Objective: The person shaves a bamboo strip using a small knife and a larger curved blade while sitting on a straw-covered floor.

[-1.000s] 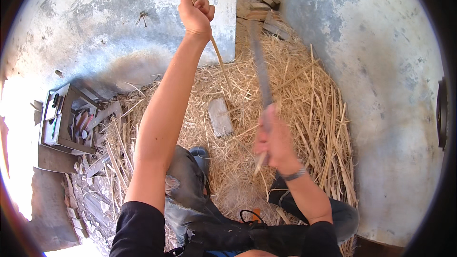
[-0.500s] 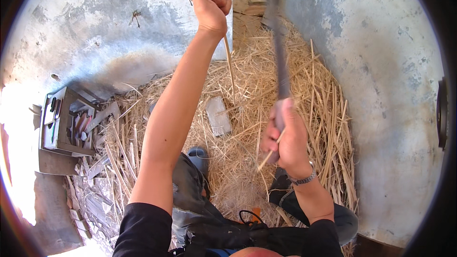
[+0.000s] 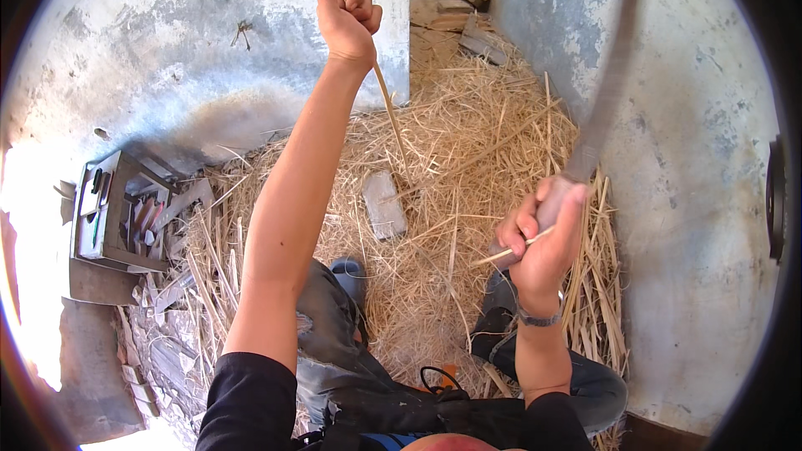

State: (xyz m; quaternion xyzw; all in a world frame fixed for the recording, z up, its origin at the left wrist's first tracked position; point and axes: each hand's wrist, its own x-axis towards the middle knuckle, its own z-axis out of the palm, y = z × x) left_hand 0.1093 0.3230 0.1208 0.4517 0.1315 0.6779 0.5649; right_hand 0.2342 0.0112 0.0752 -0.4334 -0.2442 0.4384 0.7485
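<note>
My left hand (image 3: pixel 348 25) is raised far out in front, fingers wrapped round a thin bamboo strip (image 3: pixel 386 100). The strip runs from the top edge of the view down through the fist, slanting toward the straw-like shavings. On the right, my right hand (image 3: pixel 547 238) grips the handle of a long machete (image 3: pixel 612 75). Its dark blade points up and away to the right, slightly blurred, apart from the strip in my left hand. A short, pale sliver (image 3: pixel 501 257) is also caught between the fingers of my right hand.
Shavings (image 3: pixel 468 150) cover the floor, and a grey brick (image 3: pixel 385 205) lies among them. Longer split strips (image 3: pixel 589 284) are heaped along the right wall. A small wooden cabinet (image 3: pixel 109 217) with tools stands at the left. Wood scraps (image 3: pixel 468 0) lie in the far corner.
My right hand has swung the machete to the right, and its blade now tilts toward the right wall. My left hand has shifted a little left with the bamboo strip.
</note>
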